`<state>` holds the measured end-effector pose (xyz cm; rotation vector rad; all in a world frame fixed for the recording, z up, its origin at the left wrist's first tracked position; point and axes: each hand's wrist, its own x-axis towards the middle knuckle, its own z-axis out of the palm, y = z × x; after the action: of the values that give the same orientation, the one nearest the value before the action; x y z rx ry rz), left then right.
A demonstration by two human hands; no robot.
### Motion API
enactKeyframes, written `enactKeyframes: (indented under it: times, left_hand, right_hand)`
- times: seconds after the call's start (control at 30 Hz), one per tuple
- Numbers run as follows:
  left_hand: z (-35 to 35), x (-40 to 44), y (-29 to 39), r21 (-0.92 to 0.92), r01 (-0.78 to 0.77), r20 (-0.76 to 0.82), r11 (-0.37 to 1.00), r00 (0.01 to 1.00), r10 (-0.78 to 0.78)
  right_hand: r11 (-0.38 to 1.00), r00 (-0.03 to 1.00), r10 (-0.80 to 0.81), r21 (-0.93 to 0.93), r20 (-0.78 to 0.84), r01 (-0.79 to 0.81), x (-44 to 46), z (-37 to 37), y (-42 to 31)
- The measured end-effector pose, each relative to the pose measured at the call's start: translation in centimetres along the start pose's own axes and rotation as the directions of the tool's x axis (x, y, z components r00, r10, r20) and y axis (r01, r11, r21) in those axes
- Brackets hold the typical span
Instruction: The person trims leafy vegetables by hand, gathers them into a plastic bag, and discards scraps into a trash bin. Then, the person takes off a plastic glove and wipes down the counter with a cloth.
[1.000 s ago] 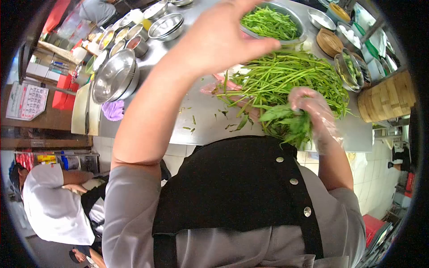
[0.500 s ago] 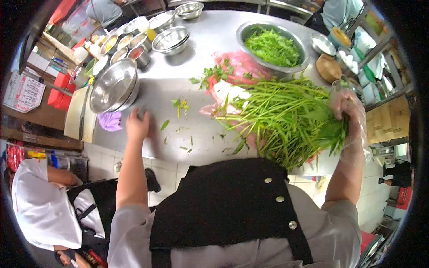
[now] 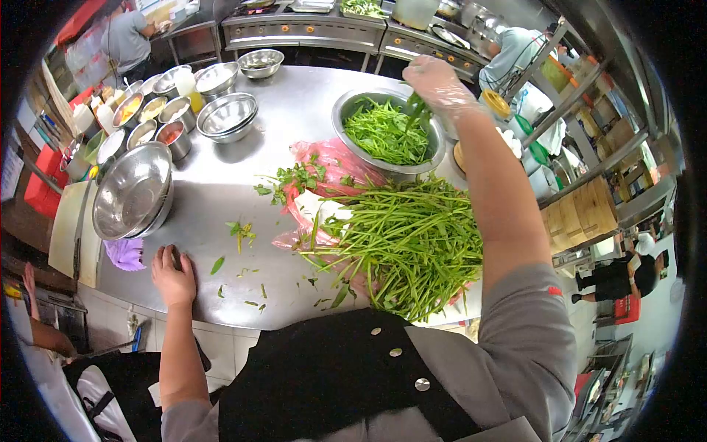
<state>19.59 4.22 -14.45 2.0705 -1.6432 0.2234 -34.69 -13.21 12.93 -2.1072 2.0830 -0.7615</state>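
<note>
My right hand (image 3: 440, 85), in a clear plastic glove, is raised over the far side of a metal bowl (image 3: 440, 156). Its fingers are closed on a small bunch of leafy greens (image 3: 418, 110) hanging into the bowl, where cut green leaves (image 3: 387, 134) lie. My left hand (image 3: 174, 278) rests on the front of the steel table (image 3: 210, 243), fingers apart and holding nothing that I can see. Between my arms, a big heap of long-stemmed greens (image 3: 412, 250) lies partly on a pink plastic bag (image 3: 335, 163). Trimmed leaf bits (image 3: 241, 232) are scattered left of the heap.
Nested metal bowls (image 3: 132, 188) stand at the left beside a purple crumpled piece (image 3: 126, 254) and a cutting board (image 3: 68, 228). Several ingredient containers (image 3: 174, 138) line the far left. Other people (image 3: 127, 40) work behind the table; another is at lower left.
My right hand has moved from the right side of the heap up to the bowl, carrying greens. My left hand stays by the table's front edge. The view has tilted up and shifted right.
</note>
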Motion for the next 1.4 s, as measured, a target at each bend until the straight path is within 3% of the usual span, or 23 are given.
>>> enactKeyframes:
  times: [0.03, 0.1, 0.2, 0.3, 0.37, 0.53, 0.63, 0.67, 0.77, 0.8, 0.9, 1.03, 1.4]
  left_hand:
    - [0.1, 0.0, -0.1, -0.008, 0.0, 0.006, 1.0, 1.0, 0.0]
    - [0.2, 0.1, -0.5, -0.017, 0.004, 0.014, 1.0, 1.0, -0.004]
    - [0.2, 0.0, -0.2, 0.007, 0.032, 0.004, 0.999, 0.999, -0.032]
    - [0.3, 0.1, -0.4, 0.029, 0.035, 0.029, 0.999, 0.999, -0.036]
    - [-0.2, 0.2, 0.1, 0.028, 0.056, 0.041, 0.998, 0.998, -0.057]
    - [-0.4, 0.4, 0.3, 0.027, 0.058, 0.059, 0.998, 0.996, -0.06]
    - [0.1, 0.4, -0.1, 0.01, 0.051, 0.05, 0.999, 0.997, -0.051]
    - [0.1, 0.4, 0.0, 0.007, 0.054, 0.053, 0.999, 0.997, -0.054]
    - [-0.1, 0.5, 0.1, 0.014, 0.048, 0.061, 0.999, 0.997, -0.049]
    - [-0.2, 0.4, 0.2, 0.018, 0.047, 0.062, 0.999, 0.997, -0.048]
    - [-0.7, 0.5, 0.6, 0.036, 0.062, 0.084, 0.997, 0.994, -0.065]
    - [-0.6, 0.4, 0.6, 0.06, 0.014, 0.027, 0.998, 0.999, -0.016]
    - [-0.2, 0.3, 0.1, 0.034, 0.058, 0.061, 0.998, 0.996, -0.06]
  right_hand:
    - [1.0, 0.999, 0.02, 0.011, 0.025, -0.02, 0.9, 1.1, 0.2]
    - [0.966, 0.993, 0.026, -0.257, 0.111, 0.003, 3.3, 3.9, 0.7]
    - [0.986, 0.899, -0.039, -0.128, 0.436, 0.105, 3.7, 8.4, 5.2]
    - [0.951, 0.848, 0.141, -0.308, 0.511, 0.028, 0.6, 11.7, 5.6]
    - [0.954, 0.771, 0.199, -0.3, 0.605, -0.01, 1.2, 14.7, 7.8]
    - [0.978, 0.782, 0.148, -0.206, 0.606, -0.026, 3.5, 11.6, 7.0]
    - [0.984, 0.765, 0.012, -0.143, 0.644, 0.105, 3.5, 7.4, 5.4]
    - [0.969, 0.742, 0.076, -0.226, 0.666, 0.104, 2.8, 6.0, 3.1]
    - [0.943, 0.695, -0.016, -0.221, 0.719, 0.251, 2.3, 8.0, 5.7]
    - [0.928, 0.684, 0.033, -0.277, 0.729, 0.25, 1.2, 8.2, 4.6]
    - [0.925, 0.756, 0.057, -0.32, 0.652, 0.205, -0.7, 11.0, 5.4]
    - [0.94, 0.857, -0.044, -0.269, 0.514, 0.209, -1.1, 11.9, 6.3]
    - [0.965, 0.95, -0.072, -0.22, 0.304, 0.144, 1.9, 6.0, 7.2]
